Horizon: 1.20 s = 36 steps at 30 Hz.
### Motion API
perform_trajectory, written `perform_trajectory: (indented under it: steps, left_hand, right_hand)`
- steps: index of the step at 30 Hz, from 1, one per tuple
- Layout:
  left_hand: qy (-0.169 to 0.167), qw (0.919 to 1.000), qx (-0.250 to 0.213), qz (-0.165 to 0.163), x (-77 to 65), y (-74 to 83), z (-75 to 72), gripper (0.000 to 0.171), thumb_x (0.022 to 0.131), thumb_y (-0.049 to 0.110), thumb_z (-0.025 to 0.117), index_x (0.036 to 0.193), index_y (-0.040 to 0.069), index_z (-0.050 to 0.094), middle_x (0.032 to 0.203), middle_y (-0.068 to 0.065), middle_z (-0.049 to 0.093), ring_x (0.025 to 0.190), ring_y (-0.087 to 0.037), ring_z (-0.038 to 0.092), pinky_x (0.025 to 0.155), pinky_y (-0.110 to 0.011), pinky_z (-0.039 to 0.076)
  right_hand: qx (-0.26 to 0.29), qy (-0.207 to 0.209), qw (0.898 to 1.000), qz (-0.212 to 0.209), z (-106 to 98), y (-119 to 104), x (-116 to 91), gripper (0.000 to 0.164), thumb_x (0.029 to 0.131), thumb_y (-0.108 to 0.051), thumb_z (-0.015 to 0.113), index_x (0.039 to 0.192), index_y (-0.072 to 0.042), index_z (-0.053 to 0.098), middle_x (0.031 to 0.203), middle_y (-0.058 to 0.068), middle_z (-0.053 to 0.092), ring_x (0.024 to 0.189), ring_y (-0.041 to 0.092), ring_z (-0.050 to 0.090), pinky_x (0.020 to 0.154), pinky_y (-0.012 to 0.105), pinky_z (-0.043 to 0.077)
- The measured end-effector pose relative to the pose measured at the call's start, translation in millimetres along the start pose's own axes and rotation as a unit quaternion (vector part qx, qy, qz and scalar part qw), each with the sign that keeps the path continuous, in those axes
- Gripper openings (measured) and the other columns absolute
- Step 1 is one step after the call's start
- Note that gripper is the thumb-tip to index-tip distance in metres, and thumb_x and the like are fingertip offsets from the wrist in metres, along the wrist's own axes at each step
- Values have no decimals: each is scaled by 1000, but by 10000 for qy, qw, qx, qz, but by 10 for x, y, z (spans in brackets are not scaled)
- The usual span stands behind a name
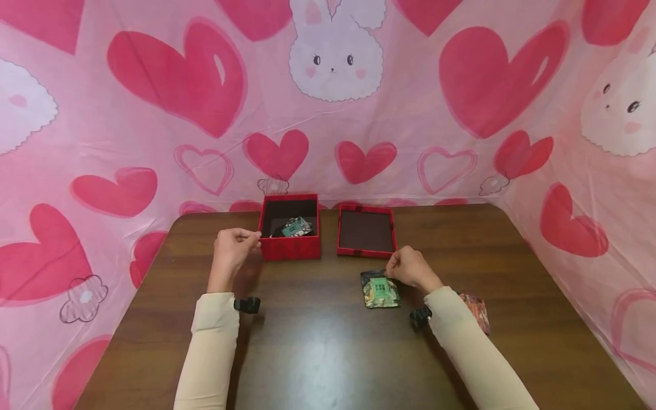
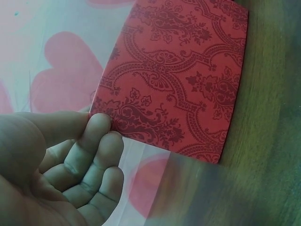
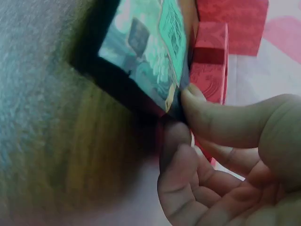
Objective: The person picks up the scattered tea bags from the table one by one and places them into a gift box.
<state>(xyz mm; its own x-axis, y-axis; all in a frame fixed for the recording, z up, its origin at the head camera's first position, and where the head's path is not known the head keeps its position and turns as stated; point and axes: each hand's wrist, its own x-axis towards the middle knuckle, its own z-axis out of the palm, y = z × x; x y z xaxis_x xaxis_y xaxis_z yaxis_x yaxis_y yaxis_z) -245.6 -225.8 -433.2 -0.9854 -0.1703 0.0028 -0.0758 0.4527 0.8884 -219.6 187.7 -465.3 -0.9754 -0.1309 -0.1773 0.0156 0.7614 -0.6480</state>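
Observation:
At its near left corner, a red patterned box (image 1: 291,249) is pinched by my left hand (image 1: 233,253). The left wrist view shows the thumb and fingertips on the rim of the box wall (image 2: 174,80). Inside the dark box lies a teal-and-white packet (image 1: 297,226). My right hand (image 1: 410,266) pinches the upper corner of a flat packet (image 1: 380,291) with a green label and black edge. Up close in the right wrist view, thumb and index finger grip the packet's (image 3: 146,52) corner. Whether its lower edge touches the table is unclear.
Right of the box lies its red lid (image 1: 366,230), inner side up. An orange-red packet (image 1: 478,312) sits on the brown table (image 1: 318,347), partly hidden by my right forearm. A pink cloth (image 1: 328,122) with hearts and rabbits hangs behind.

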Motion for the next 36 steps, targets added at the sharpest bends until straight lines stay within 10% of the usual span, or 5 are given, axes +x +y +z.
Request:
perform_trajectory:
  steps: [22, 36]
  left_hand:
    - [33, 10000, 53, 10, 2, 19, 0, 29, 96, 23, 71, 104, -4, 75, 85, -16, 75, 88, -38, 73, 88, -46, 52]
    - [39, 10000, 23, 19, -2, 24, 3, 27, 96, 21, 71, 104, -5, 75, 84, -16, 75, 87, -38, 73, 88, -45, 52]
  right_hand:
    - [1327, -142, 9908, 211, -80, 168, -26, 6, 84, -1, 79, 89, -3, 80, 92, 8, 72, 78, 22, 61, 66, 34, 54]
    - [2072, 67, 9783, -36, -475, -49, -66, 13, 88, -1, 75, 98, 6, 77, 93, 12, 73, 75, 21, 62, 67, 40, 56]
